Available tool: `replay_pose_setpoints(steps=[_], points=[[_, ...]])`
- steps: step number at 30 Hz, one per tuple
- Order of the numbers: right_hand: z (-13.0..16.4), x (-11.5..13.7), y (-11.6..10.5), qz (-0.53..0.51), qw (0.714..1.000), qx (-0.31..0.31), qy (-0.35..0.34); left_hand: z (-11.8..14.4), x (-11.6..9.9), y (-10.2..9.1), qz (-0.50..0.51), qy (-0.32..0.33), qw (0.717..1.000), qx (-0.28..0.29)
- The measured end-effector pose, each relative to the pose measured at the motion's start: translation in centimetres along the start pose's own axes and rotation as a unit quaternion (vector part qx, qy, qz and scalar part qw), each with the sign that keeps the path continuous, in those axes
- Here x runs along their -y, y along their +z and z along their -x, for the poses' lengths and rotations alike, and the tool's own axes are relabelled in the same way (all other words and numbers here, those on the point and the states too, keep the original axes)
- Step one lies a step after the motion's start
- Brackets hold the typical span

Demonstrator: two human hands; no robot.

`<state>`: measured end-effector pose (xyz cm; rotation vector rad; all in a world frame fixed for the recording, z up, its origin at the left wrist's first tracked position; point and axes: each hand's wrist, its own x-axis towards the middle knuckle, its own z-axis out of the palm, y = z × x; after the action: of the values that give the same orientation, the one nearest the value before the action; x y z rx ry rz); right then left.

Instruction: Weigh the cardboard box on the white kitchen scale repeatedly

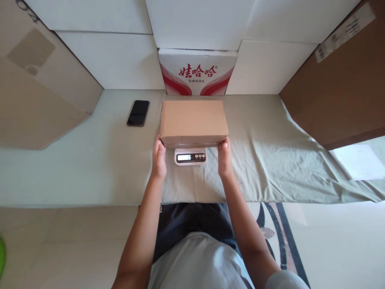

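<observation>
A closed brown cardboard box [193,120] rests on a small white digital scale [190,157], whose display faces me below the box's near edge. My left hand [159,160] touches the box's near left corner with fingers against its side. At the near right corner my right hand [225,157] presses the box the same way. Both hands flank the scale.
A black phone [138,112] lies on the table left of the box. A grey-green cloth [270,160] covers the table's right half. A white carton with red print [197,72] stands behind; large brown cartons [339,80] stand at the right and left [36,92]. White paper [359,161] lies far right.
</observation>
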<state>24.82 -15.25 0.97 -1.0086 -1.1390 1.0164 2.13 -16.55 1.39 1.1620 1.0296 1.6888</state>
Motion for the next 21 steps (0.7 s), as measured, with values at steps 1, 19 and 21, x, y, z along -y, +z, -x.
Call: replay_pose_setpoints(steps=[1, 19, 21], points=[[-0.03, 0.04, 0.02, -0.001, 1.0, 0.0, 0.001, 0.01, -0.05, 0.06, 0.002, -0.001, 1.0, 0.0], [-0.62, 0.18, -0.07, 0.004, 1.0, 0.004, -0.012, -0.03, -0.23, 0.43, 0.023, -0.002, 1.0, -0.008], [-0.55, 0.28, -0.24, 0.009, 1.0, 0.003, -0.013, -0.09, 0.04, 0.21, 0.018, 0.001, 1.0, -0.025]])
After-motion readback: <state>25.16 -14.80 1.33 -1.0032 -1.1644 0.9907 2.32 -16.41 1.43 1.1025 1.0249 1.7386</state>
